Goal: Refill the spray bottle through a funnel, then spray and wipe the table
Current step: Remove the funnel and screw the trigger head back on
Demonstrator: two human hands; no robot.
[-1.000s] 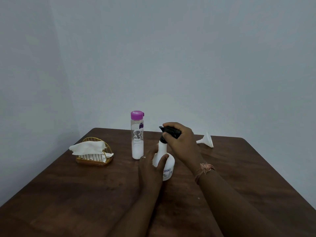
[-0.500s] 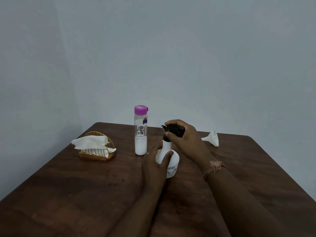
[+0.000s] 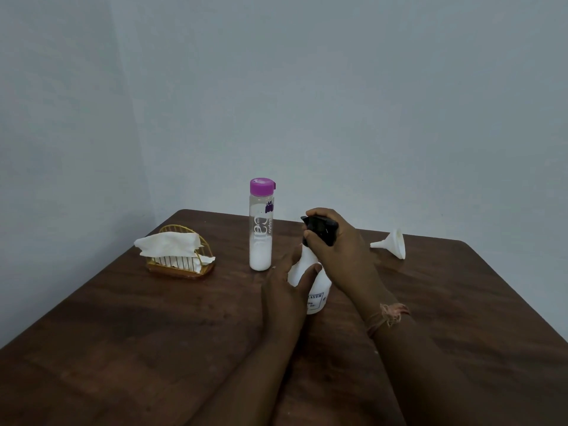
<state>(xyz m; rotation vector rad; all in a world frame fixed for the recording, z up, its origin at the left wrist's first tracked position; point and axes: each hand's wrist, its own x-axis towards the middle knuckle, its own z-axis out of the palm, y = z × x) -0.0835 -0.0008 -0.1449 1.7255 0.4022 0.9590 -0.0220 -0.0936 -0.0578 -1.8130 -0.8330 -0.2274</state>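
A dark wooden table is seen below a pale wall. At its centre a white spray bottle stands upright, its body gripped by the left hand and its black spray head clasped by the right hand. Just left, a clear bottle with a purple cap is stood. A wire basket of tissues is placed far left, a white funnel laid on its side far right.
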